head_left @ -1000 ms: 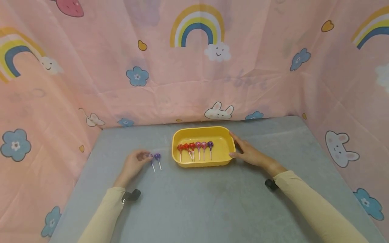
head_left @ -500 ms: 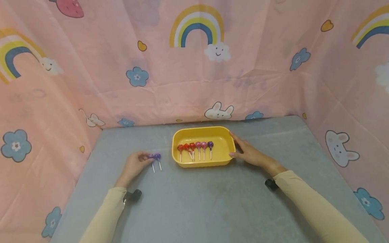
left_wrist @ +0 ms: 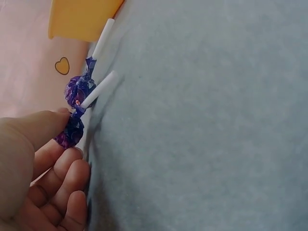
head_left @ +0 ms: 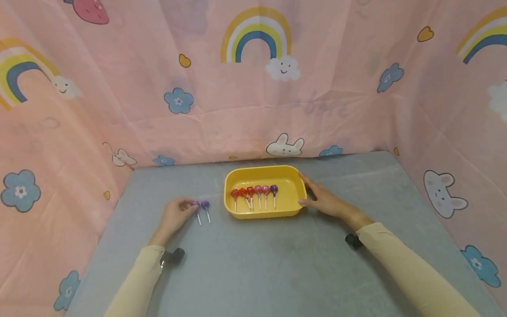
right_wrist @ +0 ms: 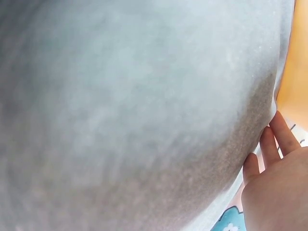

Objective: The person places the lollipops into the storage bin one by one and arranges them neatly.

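My left hand pinches a purple-wrapped lollipop by its head between thumb and fingers, its white stick pointing away from the palm. Right beside it lies a second purple lollipop on the grey table, stick toward me. A yellow tray stands to the right of both, holding a row of lollipops: red ones at the left, two pink ones in the middle and a dark purple one at the right. Against the tray's right end rests my right hand, fingers extended, thumb at the front corner.
The grey table runs back to a pink patterned cloth, which also hangs along both sides. Each wrist carries a small black camera, such as the left wrist camera.
The left hand has moved slightly; its lollipop came up close to the other purple one, then shifted back a little left. The right hand and the tray stay put.
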A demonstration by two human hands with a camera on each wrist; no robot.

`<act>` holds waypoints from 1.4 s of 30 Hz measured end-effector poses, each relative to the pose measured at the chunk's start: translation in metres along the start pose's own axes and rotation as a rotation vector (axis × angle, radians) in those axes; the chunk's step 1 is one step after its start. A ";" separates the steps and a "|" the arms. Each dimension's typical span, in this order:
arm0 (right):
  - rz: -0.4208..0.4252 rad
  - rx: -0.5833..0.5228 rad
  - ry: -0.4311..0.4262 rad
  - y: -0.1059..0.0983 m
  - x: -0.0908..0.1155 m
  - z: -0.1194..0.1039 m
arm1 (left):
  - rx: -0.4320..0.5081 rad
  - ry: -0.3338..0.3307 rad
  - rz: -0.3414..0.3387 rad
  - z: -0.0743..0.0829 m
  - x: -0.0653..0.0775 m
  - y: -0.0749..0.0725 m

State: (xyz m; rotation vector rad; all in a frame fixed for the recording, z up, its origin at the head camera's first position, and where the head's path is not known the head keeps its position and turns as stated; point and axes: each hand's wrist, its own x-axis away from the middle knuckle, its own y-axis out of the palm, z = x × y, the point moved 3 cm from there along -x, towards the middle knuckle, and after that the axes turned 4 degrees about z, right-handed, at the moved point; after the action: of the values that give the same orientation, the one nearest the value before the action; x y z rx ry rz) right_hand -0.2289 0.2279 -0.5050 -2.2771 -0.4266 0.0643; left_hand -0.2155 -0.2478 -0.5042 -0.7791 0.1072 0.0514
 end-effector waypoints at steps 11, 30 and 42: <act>-0.001 -0.040 -0.028 0.000 0.002 -0.001 | -0.013 -0.020 0.008 0.010 0.000 -0.005; -0.002 -0.044 -0.037 0.000 -0.001 -0.001 | 0.042 -0.034 -0.008 0.052 -0.018 -0.004; 0.002 -0.038 -0.030 -0.001 0.002 -0.002 | 0.082 0.019 -0.065 0.089 -0.034 0.014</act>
State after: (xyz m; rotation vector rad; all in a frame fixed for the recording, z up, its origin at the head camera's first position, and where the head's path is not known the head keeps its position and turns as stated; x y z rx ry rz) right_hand -0.2273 0.2276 -0.5032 -2.3164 -0.4447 0.0924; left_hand -0.2436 -0.1758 -0.4474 -0.7010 0.1014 -0.0220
